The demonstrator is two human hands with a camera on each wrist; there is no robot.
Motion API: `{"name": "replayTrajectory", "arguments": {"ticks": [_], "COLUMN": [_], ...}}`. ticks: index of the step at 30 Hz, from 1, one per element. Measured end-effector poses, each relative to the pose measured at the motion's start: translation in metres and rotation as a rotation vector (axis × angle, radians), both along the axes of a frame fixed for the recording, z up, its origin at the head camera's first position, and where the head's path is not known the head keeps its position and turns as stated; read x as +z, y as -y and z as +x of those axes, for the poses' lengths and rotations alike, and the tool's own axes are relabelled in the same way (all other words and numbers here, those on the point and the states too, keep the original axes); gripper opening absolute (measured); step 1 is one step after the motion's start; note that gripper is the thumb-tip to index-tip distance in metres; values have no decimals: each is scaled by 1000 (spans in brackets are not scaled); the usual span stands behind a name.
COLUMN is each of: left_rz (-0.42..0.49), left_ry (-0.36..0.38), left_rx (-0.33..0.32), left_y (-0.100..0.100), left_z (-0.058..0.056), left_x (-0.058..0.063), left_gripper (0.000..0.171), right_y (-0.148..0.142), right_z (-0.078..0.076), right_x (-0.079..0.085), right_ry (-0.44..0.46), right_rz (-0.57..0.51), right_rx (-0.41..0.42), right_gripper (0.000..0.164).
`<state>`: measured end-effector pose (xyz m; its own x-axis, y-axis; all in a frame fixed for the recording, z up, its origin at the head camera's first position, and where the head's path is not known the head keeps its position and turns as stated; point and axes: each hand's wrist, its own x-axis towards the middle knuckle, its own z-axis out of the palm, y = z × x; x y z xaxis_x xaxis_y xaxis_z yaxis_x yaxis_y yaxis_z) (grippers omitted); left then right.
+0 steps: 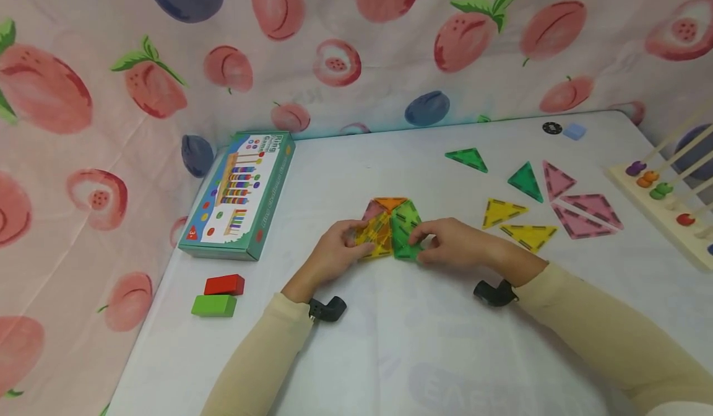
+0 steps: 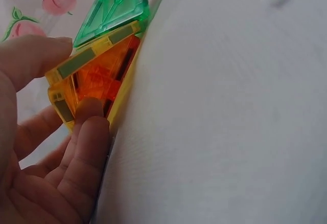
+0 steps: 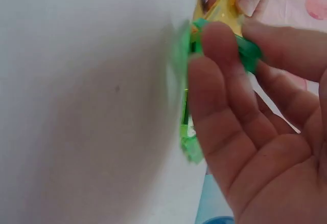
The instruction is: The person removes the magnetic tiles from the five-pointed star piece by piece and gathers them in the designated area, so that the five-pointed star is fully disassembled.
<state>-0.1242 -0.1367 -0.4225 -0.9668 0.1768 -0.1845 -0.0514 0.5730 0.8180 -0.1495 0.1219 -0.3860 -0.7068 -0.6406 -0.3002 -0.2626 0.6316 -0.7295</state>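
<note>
My left hand (image 1: 336,254) pinches a translucent yellow magnetic tile (image 1: 380,233) between thumb and fingers. In the left wrist view the yellow tile (image 2: 84,58) tilts up, with orange showing beneath it. My right hand (image 1: 458,242) pinches a green magnetic tile (image 1: 404,224) on the right half of the same cluster; in the right wrist view fingers partly hide the green tile (image 3: 249,54). Yellow and green edges meet in the middle. An orange tile (image 1: 391,203) and a pink tile (image 1: 372,210) lie along the cluster's far side.
Loose triangular tiles lie to the right: green (image 1: 525,182), yellow (image 1: 529,236) and pink (image 1: 585,221). A wooden peg board (image 1: 668,218) stands at the far right. On the left are a game box (image 1: 236,196), a red block (image 1: 224,285) and a green block (image 1: 214,306).
</note>
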Motion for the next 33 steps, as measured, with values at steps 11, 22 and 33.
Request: {"name": "replayTrajectory", "arguments": {"ticks": [11,22,33], "left_rz": [4,-12,-24], "left_ry": [22,49,46], "left_rx": [-1,3,7], "left_y": [-1,0,-1], "left_z": [2,0,1], "left_x": [1,2,3], "left_gripper": [56,58,58], "right_y": [-13,-63,-82], "right_z": [7,-55,-104], "right_x": [7,14,7], "right_ry": [-6,-172,-152], "right_rz": [-4,-78,105], "right_rx": [126,-228,-335], "right_gripper": [21,22,39]}}
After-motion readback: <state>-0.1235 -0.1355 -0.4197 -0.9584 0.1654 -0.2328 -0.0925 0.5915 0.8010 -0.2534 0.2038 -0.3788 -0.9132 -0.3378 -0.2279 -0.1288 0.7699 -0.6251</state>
